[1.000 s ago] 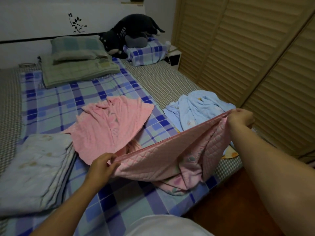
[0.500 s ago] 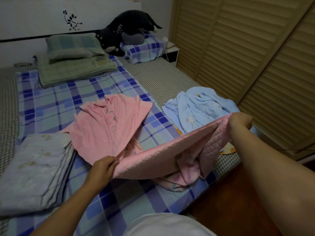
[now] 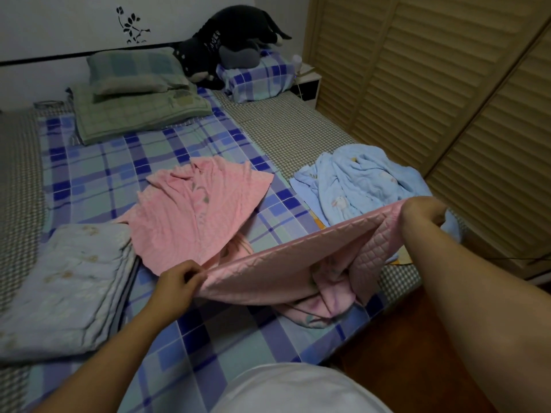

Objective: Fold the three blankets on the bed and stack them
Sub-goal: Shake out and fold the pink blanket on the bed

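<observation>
Louvred wardrobe doors (image 3: 417,84) are seen along the right side of the room, with the bed (image 3: 98,162) stretched out below under a blue checked sheet. At the bed's left edge a pale folded blanket (image 3: 65,281) is laid flat. Just beside it, toward the middle, a pink knitted blanket (image 3: 196,213) is left crumpled. Near the foot edge, a pink quilted blanket (image 3: 286,263) is held up: one end of its hem is pinched by the left hand (image 3: 179,281), fingers curled round the cloth, and the other end is gripped by the right hand (image 3: 423,211), clenched on the fabric. The hem is drawn taut between them, its long axis running from low left to higher right; the rest hangs bunched onto the sheet. At the right edge, a light blue blanket (image 3: 363,180) is heaped, unfolded. By judgement, a first fold is being lined up, and the slack middle will want straightening.
</observation>
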Motion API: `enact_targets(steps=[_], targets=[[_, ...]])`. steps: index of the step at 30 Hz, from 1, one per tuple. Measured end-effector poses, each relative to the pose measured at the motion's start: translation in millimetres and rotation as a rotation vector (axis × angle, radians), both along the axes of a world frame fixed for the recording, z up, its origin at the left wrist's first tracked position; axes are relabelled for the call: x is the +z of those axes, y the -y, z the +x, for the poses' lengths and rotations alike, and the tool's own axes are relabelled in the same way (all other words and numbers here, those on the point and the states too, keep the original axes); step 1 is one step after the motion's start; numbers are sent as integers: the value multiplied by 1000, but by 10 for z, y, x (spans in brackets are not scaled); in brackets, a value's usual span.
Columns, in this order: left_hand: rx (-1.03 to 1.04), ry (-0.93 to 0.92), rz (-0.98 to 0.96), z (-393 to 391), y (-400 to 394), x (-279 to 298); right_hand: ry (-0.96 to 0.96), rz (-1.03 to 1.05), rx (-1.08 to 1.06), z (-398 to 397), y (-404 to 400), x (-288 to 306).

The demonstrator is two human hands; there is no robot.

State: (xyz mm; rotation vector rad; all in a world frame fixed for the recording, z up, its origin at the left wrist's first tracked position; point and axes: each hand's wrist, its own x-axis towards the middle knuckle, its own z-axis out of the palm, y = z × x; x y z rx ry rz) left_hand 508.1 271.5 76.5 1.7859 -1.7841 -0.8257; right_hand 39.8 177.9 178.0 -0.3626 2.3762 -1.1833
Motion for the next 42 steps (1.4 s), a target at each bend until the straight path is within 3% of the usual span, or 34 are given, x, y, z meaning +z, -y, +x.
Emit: enact_targets(steps=[3, 5, 8, 11, 17, 19, 24, 27, 31, 34, 36, 37, 39, 41, 42], targets=[[170, -87, 87, -115, 51, 100, -167, 47, 57, 177, 13, 151], [102, -38, 51, -264, 69, 278, -273, -13, 400, 444, 7, 252], [-121, 30, 21, -614, 99, 679, -229, -119, 1029, 1096, -323, 389], [-255, -36, 61, -981, 122, 1067, -299, -122, 1377, 1720, -659, 366], [-185, -101, 116, -1116, 76, 1171, 200, -92, 1436, 1801, -961, 212], [-199, -100, 128, -1106, 52, 1118, 285, -66, 1479, 1775, -1046, 192], [-272, -67, 98, -1104, -15, 1050, 56, 68, 1579, 1688, -1013, 128], [-418, -104, 122, -1053, -14, 1050, -286, 60, 1646, 1624, -1002, 229], [-513, -129, 148, -925, 258, 1187, -571, -15, 1488, 1393, -828, 604], [-514, 49, 79, -786, 629, 1291, -1039, -175, 1028, 1020, -483, 1066], [-491, 115, 37, -735, 824, 1457, -1150, -193, 733, 734, -133, 1482], [-485, 83, 13, -731, 891, 1582, -1159, -188, 623, 598, 33, 1726], [-476, -148, 29, -755, 932, 1946, -1163, -217, 437, 366, 282, 2223], [-492, -420, 211, -765, 915, 2247, -1132, -300, 273, 292, 422, 2571], [-539, -463, 292, -761, 891, 2309, -1142, -331, 245, 335, 468, 2649]])
